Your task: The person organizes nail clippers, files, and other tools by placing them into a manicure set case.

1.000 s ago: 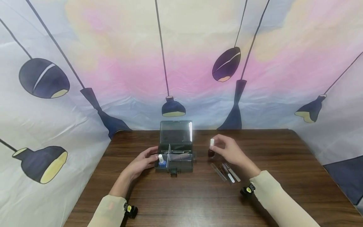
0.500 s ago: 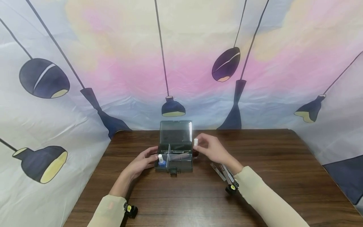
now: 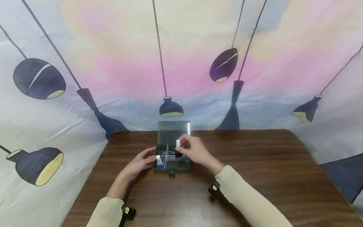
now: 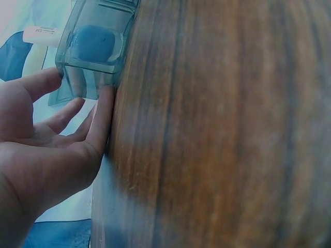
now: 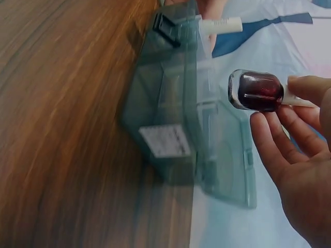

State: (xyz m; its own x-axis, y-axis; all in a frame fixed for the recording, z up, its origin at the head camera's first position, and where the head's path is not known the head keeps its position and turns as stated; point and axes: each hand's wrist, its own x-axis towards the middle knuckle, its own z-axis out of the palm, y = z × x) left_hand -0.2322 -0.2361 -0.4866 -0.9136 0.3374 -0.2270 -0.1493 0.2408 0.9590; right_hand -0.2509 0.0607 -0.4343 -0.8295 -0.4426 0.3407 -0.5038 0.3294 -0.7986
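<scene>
A dark red nail polish bottle (image 5: 261, 91) with a white cap is pinched by my right hand (image 3: 197, 151), thumb and fingers at the cap. In the head view it hangs upright over the compartments of a translucent grey-green divided box (image 3: 180, 166), whose lid (image 3: 173, 132) stands raised at the back. A blue nail polish bottle (image 3: 159, 163) with a white cap sits in the front left compartment. My left hand (image 3: 139, 163) rests against the box's left side, its fingertips touching the wall. Small items lie in the back compartments, too obscured to identify.
The brown wooden table (image 3: 167, 201) reaches back to a fabric backdrop (image 3: 127, 116) printed with lamps, close behind the box. A black latch (image 3: 171, 172) sticks out from the box front. A white label (image 5: 165, 140) marks its right side.
My right hand has carried the dark red nail polish bottle leftward from the table to over the box. The slim tools seen on the table are now hidden by the right arm. My left hand stays put.
</scene>
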